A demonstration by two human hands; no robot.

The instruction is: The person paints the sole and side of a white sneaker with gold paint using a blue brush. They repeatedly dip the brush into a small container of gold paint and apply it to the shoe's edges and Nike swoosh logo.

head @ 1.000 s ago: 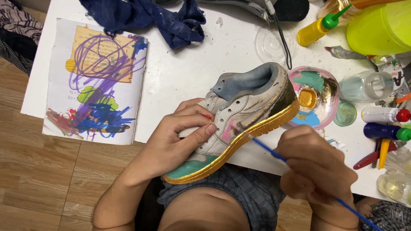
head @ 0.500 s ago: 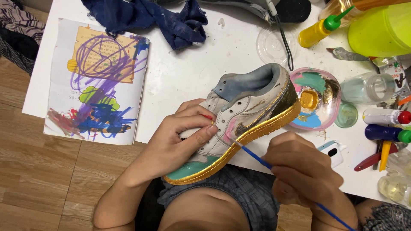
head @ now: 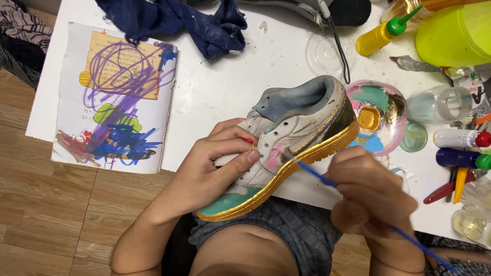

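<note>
Two hands work mid-frame: the left hand [head: 215, 168] has its fingers clamped on a white low-top sneaker with a gold-painted sole [head: 286, 148] above the white bench [head: 225, 97]; the right hand [head: 373, 197] pinches a thin blue-handled paintbrush [head: 317, 176], touching up the side panel. Steady, light strokes seem needed.

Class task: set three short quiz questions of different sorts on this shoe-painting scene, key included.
1. True or false: the left hand steadies the shoe.
2. Which colour is the handle of the brush in the right hand? A red, B blue, C green.
3. Fill in: the brush tip meets the shoe's side just above its ____ sole edge.

Key:
1. True.
2. B.
3. Gold, the same colour as one patch in the paint palette on the white table.
</note>
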